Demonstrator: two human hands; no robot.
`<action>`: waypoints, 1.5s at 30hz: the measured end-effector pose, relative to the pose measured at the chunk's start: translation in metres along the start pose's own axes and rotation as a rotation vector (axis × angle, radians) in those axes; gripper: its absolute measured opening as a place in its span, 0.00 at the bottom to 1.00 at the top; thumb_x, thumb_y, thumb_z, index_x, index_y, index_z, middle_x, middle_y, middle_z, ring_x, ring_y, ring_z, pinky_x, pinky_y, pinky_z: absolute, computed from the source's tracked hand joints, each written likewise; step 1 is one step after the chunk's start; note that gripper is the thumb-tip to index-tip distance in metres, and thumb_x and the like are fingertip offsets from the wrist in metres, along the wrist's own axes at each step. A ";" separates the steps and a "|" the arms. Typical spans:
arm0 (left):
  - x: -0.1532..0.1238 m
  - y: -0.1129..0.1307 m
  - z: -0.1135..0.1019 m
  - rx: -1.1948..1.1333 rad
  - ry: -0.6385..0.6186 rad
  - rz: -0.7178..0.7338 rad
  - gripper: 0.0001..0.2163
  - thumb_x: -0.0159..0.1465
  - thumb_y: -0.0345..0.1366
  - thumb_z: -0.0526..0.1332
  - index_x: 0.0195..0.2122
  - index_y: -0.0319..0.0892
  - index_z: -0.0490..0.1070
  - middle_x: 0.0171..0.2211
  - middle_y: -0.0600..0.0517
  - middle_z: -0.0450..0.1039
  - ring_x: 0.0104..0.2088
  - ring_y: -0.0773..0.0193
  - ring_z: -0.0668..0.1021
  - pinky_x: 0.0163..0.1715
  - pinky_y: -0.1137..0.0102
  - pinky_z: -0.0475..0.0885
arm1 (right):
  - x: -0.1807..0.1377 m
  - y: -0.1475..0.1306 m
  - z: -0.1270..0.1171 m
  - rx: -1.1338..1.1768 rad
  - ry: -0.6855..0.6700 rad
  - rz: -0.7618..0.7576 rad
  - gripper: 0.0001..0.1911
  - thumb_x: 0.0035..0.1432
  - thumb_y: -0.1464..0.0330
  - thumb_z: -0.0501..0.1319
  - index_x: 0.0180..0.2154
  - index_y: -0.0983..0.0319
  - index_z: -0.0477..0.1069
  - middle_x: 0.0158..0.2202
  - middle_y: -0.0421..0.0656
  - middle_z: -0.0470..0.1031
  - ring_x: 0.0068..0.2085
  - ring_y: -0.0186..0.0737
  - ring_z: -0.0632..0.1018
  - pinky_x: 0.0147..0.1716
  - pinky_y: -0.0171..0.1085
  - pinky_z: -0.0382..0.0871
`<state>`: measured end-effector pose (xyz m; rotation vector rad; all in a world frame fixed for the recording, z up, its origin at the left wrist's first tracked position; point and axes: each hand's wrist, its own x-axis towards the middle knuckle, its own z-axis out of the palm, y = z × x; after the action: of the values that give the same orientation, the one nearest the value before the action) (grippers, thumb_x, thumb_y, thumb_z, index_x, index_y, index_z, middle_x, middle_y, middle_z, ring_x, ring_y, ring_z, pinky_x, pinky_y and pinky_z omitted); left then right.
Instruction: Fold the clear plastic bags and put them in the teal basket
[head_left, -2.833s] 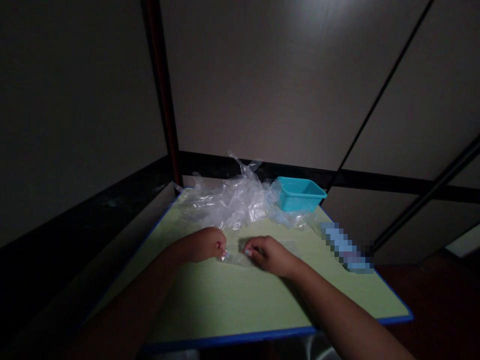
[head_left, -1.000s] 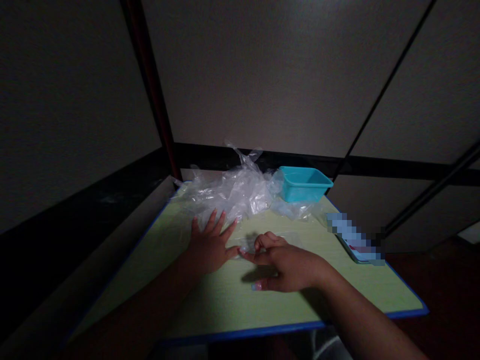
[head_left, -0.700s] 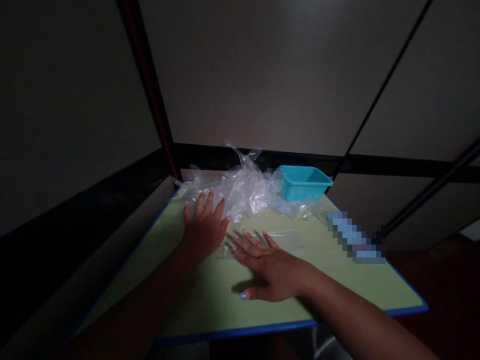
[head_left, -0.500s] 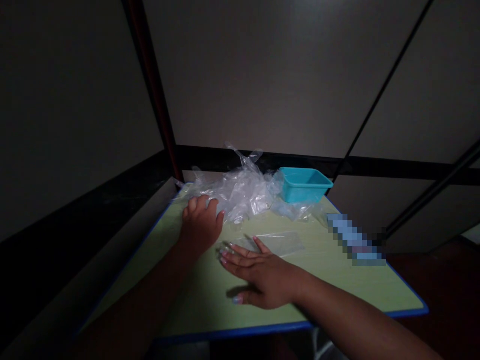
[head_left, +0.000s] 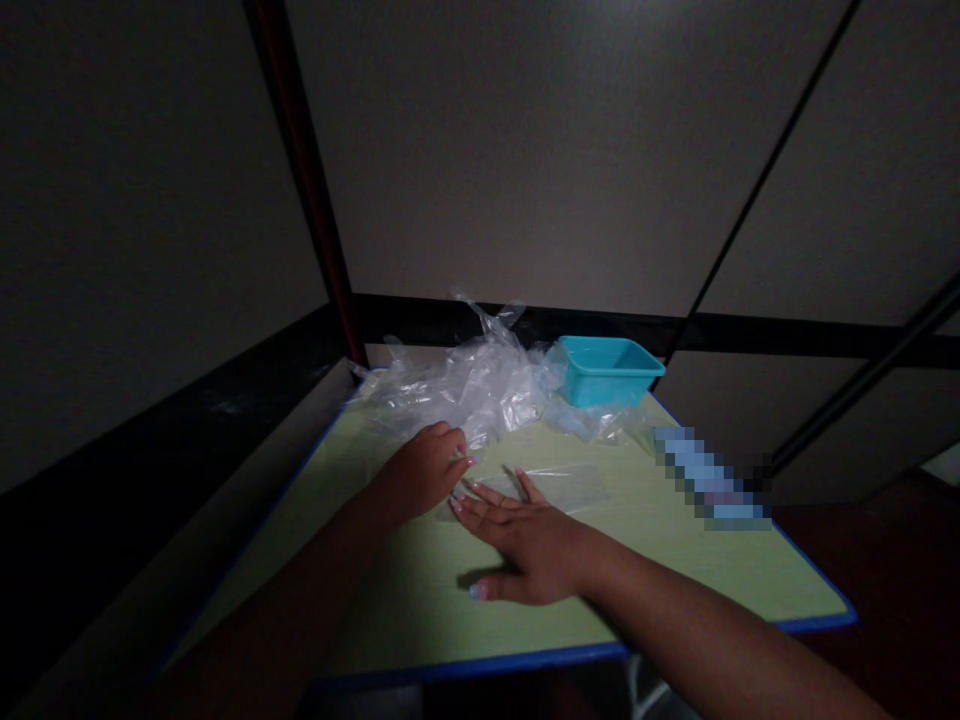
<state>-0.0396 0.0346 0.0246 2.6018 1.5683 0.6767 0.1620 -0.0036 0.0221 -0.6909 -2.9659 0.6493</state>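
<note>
Flattening film [head_left: 577,487], apparently, under spread right hand [head_left: 536,550], beside curled left hand [head_left: 420,476] (hold unclear); next, press evenly.

One bare left hand [head_left: 424,470] plus one bare right hand [head_left: 529,545], so two. Just one flat, clear plastic sheet [head_left: 574,485], one turquoise rectangular plastic tub [head_left: 611,388], one pale-green, blue-edged table [head_left: 420,610], one pixelated light-blue oblong thing [head_left: 709,480]. One crumpled clear plastic heap [head_left: 480,385], can't tell how many pieces tho.
</note>
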 end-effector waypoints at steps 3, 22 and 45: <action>0.000 0.011 0.004 -0.037 0.108 0.057 0.09 0.62 0.35 0.51 0.40 0.39 0.66 0.38 0.46 0.68 0.42 0.58 0.70 0.43 0.64 0.65 | -0.003 0.007 -0.012 -0.051 0.105 0.052 0.35 0.59 0.52 0.48 0.63 0.58 0.39 0.63 0.48 0.46 0.63 0.48 0.46 0.55 0.57 0.24; -0.002 0.026 0.028 0.007 -0.383 0.339 0.24 0.66 0.39 0.45 0.62 0.50 0.40 0.63 0.52 0.43 0.62 0.62 0.48 0.58 0.55 0.42 | -0.038 0.094 -0.057 -0.196 0.080 0.667 0.22 0.48 0.54 0.62 0.39 0.64 0.69 0.39 0.49 0.73 0.38 0.43 0.73 0.31 0.32 0.61; 0.001 0.024 0.032 -0.036 -0.250 0.332 0.20 0.64 0.35 0.49 0.58 0.50 0.56 0.60 0.51 0.55 0.60 0.58 0.56 0.56 0.55 0.49 | -0.041 0.086 -0.065 -0.120 -0.046 0.722 0.15 0.55 0.62 0.56 0.36 0.67 0.74 0.33 0.47 0.76 0.31 0.38 0.73 0.23 0.30 0.56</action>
<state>-0.0067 0.0297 0.0015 2.8148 1.0603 0.3659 0.2427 0.0744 0.0489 -1.8054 -2.7558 0.4983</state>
